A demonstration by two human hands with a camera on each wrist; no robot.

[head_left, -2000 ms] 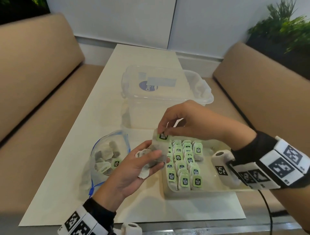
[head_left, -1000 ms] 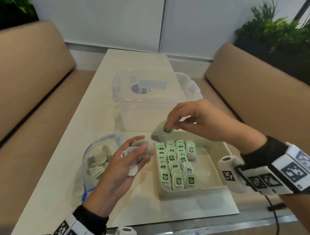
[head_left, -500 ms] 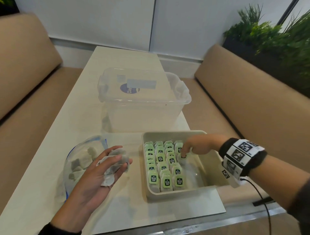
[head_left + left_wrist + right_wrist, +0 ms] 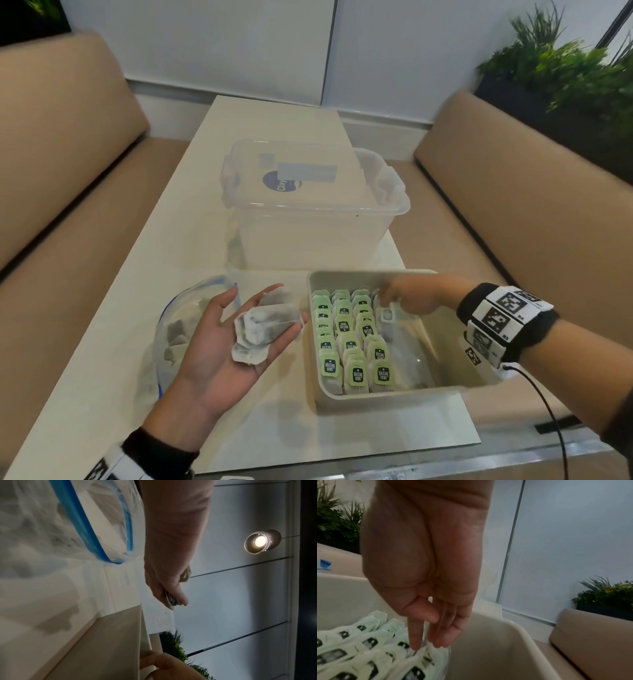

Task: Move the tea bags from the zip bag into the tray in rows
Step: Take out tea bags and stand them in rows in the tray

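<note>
My left hand (image 4: 215, 349) lies palm up between the zip bag and the tray, and holds a small pile of grey tea bags (image 4: 262, 325). In the left wrist view a finger presses those tea bags (image 4: 169, 601) against the hand (image 4: 164, 585). My right hand (image 4: 402, 298) reaches into the beige tray (image 4: 448, 389). Its fingertips (image 4: 415, 644) pinch the top of one tea bag (image 4: 387, 314) at the far end, beside three rows of green-tagged tea bags (image 4: 349, 339). The clear zip bag (image 4: 178, 329) with a blue seal lies at the left with several tea bags inside.
A clear lidded plastic box (image 4: 308, 205) stands just behind the tray on the white table (image 4: 274, 116). Tan bench seats (image 4: 513, 205) run along both sides. The right part of the tray floor (image 4: 414, 359) is bare. Plants (image 4: 565, 68) stand at the far right.
My right hand has carried a tea bag from above the tray's far left corner down into the tray, right of the third row. My left hand has dropped a little with its pile.
</note>
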